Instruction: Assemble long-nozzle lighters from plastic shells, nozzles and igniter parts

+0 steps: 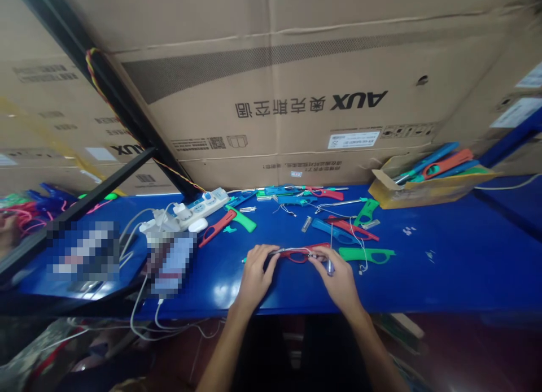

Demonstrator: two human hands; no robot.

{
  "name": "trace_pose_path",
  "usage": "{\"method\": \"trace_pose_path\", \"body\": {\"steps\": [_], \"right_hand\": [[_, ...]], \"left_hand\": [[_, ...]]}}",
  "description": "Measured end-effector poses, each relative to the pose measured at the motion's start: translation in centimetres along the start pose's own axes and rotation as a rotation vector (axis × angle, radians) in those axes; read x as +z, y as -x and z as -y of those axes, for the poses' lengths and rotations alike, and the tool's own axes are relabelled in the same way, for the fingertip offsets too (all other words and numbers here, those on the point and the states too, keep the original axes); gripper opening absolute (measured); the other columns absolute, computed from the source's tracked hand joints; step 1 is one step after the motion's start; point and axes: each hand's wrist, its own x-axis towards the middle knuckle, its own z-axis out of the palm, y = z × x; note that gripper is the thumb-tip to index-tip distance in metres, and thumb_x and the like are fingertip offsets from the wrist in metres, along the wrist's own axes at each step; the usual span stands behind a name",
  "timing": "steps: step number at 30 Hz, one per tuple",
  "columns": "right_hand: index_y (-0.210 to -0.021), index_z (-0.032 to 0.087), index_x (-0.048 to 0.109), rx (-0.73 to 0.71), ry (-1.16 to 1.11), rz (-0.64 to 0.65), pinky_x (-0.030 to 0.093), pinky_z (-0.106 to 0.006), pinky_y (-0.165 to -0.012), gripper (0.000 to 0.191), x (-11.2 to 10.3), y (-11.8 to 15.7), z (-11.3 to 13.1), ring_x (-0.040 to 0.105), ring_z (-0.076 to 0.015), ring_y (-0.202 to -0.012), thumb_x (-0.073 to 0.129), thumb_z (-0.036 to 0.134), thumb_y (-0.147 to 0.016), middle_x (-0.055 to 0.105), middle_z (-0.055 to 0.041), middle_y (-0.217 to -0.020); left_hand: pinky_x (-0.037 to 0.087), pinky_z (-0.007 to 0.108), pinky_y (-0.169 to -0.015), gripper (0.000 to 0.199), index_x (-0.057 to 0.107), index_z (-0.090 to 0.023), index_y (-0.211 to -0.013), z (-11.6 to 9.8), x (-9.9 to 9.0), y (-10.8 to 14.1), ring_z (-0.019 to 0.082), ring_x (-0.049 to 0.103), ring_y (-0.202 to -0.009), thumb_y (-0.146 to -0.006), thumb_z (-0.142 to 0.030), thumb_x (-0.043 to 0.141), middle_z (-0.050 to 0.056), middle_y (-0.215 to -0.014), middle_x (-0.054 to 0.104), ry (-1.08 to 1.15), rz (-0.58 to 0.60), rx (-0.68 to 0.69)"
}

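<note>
A red lighter casing half, of the long-nosed kind, lies on the blue table between my hands, with a thin white wire along it. My left hand pinches its nozzle end; a small green tip shows just past the fingers. My right hand is closed near the handle end, its thumb and finger at the wire. A small screwdriver with a clear purplish handle is tucked in that hand, its shaft pointing up. Right of it lie a green casing half, a blue casing and another red casing.
More lighter parts lie along the back. A cardboard box at back right holds lighters. At left are a power strip, a charging phone and cables. Large cartons stand behind. Another person's hand shows at far left.
</note>
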Motion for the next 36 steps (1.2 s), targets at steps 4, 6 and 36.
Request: {"method": "trace_pose_path", "body": {"steps": [4, 6, 36], "right_hand": [[-0.1, 0.025, 0.066, 0.003, 0.022, -0.007, 0.054, -0.036, -0.081, 0.02, -0.2, 0.0, 0.2, 0.067, -0.0226, -0.087, 0.057, 0.042, -0.095, 0.071, -0.0063, -0.096], [-0.1, 0.025, 0.066, -0.001, 0.03, -0.006, 0.054, -0.035, -0.08, 0.019, -0.2, 0.0, 0.4, 0.067, -0.0222, -0.086, 0.057, 0.041, -0.095, 0.071, -0.0061, -0.095], [-0.094, 0.024, 0.067, -0.091, 0.184, 0.089, 0.049, -0.03, -0.072, 0.013, -0.1, 0.0, -0.4, 0.063, -0.0187, -0.076, 0.058, 0.034, -0.096, 0.067, -0.0029, -0.086]], "left_hand": [[0.043, 0.036, -0.092, 0.022, 0.063, -0.024, -0.112, -0.1, 0.0, 0.0, 0.021, 0.061, -0.103, -0.104, -0.031, 0.044, 0.004, -0.108, 0.069, -0.027, 0.021, -0.007], [0.042, 0.036, -0.093, 0.022, 0.063, -0.025, -0.112, -0.2, 0.0, 0.0, 0.02, 0.061, -0.103, -0.105, -0.03, 0.043, 0.003, -0.11, 0.069, -0.042, 0.028, -0.011], [0.04, 0.036, -0.085, 0.017, 0.071, -0.025, -0.105, 0.0, 0.6, -0.4, 0.02, 0.057, -0.1, -0.101, -0.029, 0.055, 0.003, -0.108, 0.067, -0.208, 0.075, 0.043]]}}
